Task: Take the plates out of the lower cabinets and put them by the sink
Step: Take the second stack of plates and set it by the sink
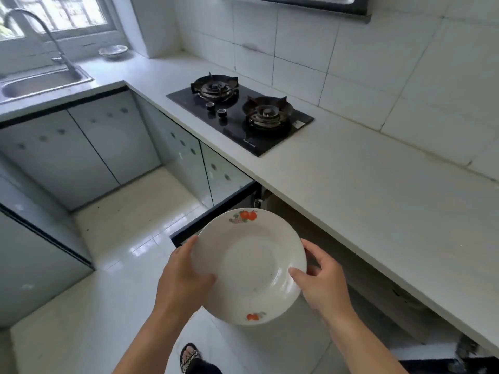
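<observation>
1. A sandalled foot (190, 356) stands on the glossy white floor (113, 265) at the bottom edge of the view
2. The left hand (183, 276) and the right hand (324, 282) are clamped on opposite sides of a white plate (248, 265), each thumb lying on the upper face of the rim and the fingers curled beneath it; the hands are apart, with the plate's whole width between them
3. The plate, painted with orange fruit at its far and near rim, is held face up in the air above the floor, touching only the hands, just in front of the open lower cabinet (337, 238) under the tabletop (351, 179)
4. A dark-edged cabinet door (216, 209) stands swung out over the floor, just beyond the plate's far left rim
5. The white tabletop runs along the tiled wall on the right and carries a black two-burner gas hob (240, 117), its two knobs set between the burners
6. At the far left, past the corner of the tabletop, a steel sink (40, 85) sits below a window (54, 14) with a tall curved faucet (40, 36) rising over it
7. A small stack of shallow dishes (113, 51) rests near the window's lower right corner, to the right of the sink and well apart from the plate in the hands
</observation>
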`<state>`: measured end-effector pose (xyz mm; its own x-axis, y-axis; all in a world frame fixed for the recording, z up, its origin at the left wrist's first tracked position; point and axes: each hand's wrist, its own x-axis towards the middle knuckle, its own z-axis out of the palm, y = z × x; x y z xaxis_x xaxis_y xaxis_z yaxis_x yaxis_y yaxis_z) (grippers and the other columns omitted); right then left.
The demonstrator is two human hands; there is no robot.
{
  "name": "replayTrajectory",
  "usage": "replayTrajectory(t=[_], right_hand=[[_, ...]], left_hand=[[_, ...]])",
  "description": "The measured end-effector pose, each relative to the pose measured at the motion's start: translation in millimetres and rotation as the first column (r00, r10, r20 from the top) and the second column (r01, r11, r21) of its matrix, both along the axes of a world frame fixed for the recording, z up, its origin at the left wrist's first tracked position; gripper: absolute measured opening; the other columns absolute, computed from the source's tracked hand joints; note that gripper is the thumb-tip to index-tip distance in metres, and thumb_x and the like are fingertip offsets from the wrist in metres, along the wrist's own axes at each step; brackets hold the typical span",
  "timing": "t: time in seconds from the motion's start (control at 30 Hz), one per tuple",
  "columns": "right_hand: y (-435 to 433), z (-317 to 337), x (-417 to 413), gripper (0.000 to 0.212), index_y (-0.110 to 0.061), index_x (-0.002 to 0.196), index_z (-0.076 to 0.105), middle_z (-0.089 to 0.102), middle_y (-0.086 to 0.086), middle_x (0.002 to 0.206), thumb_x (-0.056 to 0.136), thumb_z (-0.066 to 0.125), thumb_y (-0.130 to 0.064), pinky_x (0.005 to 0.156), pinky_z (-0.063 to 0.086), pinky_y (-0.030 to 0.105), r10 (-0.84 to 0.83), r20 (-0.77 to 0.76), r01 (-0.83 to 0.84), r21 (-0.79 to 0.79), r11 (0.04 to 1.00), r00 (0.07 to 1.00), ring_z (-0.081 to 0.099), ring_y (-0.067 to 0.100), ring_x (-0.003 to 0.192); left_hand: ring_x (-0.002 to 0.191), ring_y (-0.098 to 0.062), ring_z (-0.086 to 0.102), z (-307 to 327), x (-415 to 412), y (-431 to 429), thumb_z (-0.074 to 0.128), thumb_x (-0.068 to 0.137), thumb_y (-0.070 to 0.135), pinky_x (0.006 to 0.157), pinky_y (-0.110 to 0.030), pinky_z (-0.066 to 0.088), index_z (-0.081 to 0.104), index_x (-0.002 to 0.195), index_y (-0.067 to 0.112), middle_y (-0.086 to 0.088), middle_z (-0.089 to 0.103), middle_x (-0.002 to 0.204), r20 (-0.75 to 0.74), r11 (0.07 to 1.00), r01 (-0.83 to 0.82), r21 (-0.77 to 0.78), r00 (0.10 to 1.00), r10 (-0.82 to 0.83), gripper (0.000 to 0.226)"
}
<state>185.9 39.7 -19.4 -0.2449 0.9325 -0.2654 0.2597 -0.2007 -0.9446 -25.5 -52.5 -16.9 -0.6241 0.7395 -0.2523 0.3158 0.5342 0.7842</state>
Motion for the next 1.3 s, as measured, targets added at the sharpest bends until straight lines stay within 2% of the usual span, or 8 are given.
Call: replayTrajectory(t=[0.2,0.3,0.47,0.57,0.73,0.93,1.17,1.3], right_hand=[[-4,1,-97,0.058,-0.029,0.122,0.056,0.062,-0.008,0.115,0.074,0.070,0.000,0.076,0.056,0.023,0.148,-0.009,-0.148,0.000,0.989,0.989,0.060,0.011,0.103],[-14,1,-161,0.058,-0.029,0.124,0.055,0.062,-0.008,0.115,0.074,0.070,-0.001,0.077,0.056,0.026,0.213,-0.006,-0.213,0.001,0.977,0.977,0.059,0.014,0.106],[-40,10,-274,0.051,-0.037,0.105,0.057,0.065,-0.006,0.105,0.075,0.069,0.001,0.071,0.058,0.029,0.364,-0.022,-0.364,0.004,0.931,0.931,0.065,0.018,0.093],[-58,18,-334,0.055,-0.047,0.092,0.053,0.064,-0.012,0.101,0.075,0.068,0.003,0.068,0.059,0.033,0.439,-0.054,-0.439,0.018,0.898,0.897,0.068,0.020,0.081],[-85,18,-414,0.052,-0.036,0.106,0.060,0.064,-0.015,0.107,0.075,0.066,0.004,0.067,0.057,0.027,0.517,-0.081,-0.519,0.002,0.855,0.852,0.069,0.012,0.074],[-96,19,-483,0.053,-0.040,0.099,0.060,0.064,-0.016,0.104,0.075,0.063,0.007,0.067,0.056,0.030,0.602,-0.076,-0.603,0.010,0.798,0.795,0.068,0.018,0.074],[-70,13,-565,0.051,-0.028,0.113,0.062,0.064,-0.019,0.105,0.075,0.061,0.006,0.059,0.051,0.019,0.593,-0.075,-0.596,-0.032,0.802,0.802,0.067,0.012,0.070],[-36,10,-626,0.051,-0.032,0.110,0.061,0.065,-0.026,0.091,0.076,0.060,0.006,0.056,0.052,0.017,0.577,-0.063,-0.579,-0.028,0.815,0.815,0.065,0.017,0.070]], left_hand=[[0.106,-0.026,0.058,-1,-79,-38,0.063,0.052,0.018,0.083,-0.046,0.053,0.045,0.130,0.035,0.006,0.051,0.124,0.082,0.985,-0.154,0.077,0.986,0.148,0.081],[0.108,-0.025,0.056,-1,-133,-60,0.068,0.058,0.008,0.088,-0.046,0.051,0.044,0.133,0.030,0.005,0.049,0.126,0.060,0.966,-0.241,0.092,0.970,0.236,0.082],[0.109,-0.012,0.048,5,-225,-104,0.071,0.062,-0.001,0.090,-0.027,0.040,0.046,0.132,0.022,0.006,0.050,0.123,-0.048,0.932,-0.343,0.113,0.935,0.350,0.078],[0.114,-0.014,0.049,14,-271,-134,0.071,0.063,-0.001,0.091,-0.023,0.037,0.045,0.134,0.019,0.003,0.052,0.127,-0.097,0.900,-0.419,0.117,0.897,0.430,0.078],[0.107,-0.009,0.049,28,-330,-176,0.067,0.065,-0.001,0.088,-0.021,0.038,0.045,0.134,0.021,0.007,0.051,0.125,-0.157,0.852,-0.503,0.147,0.838,0.522,0.076],[0.103,-0.012,0.052,25,-379,-198,0.065,0.065,0.002,0.083,-0.024,0.042,0.044,0.133,0.024,0.006,0.050,0.123,-0.107,0.799,-0.587,0.127,0.793,0.600,0.075],[0.096,-0.006,0.044,23,-451,-171,0.063,0.071,0.002,0.083,-0.020,0.035,0.038,0.138,0.022,0.005,0.043,0.130,-0.085,0.785,-0.611,0.103,0.781,0.619,0.074],[0.101,-0.006,0.043,19,-513,-136,0.064,0.071,0.003,0.087,-0.021,0.036,0.037,0.139,0.021,0.004,0.043,0.131,-0.091,0.790,-0.603,0.108,0.786,0.612,0.076]])
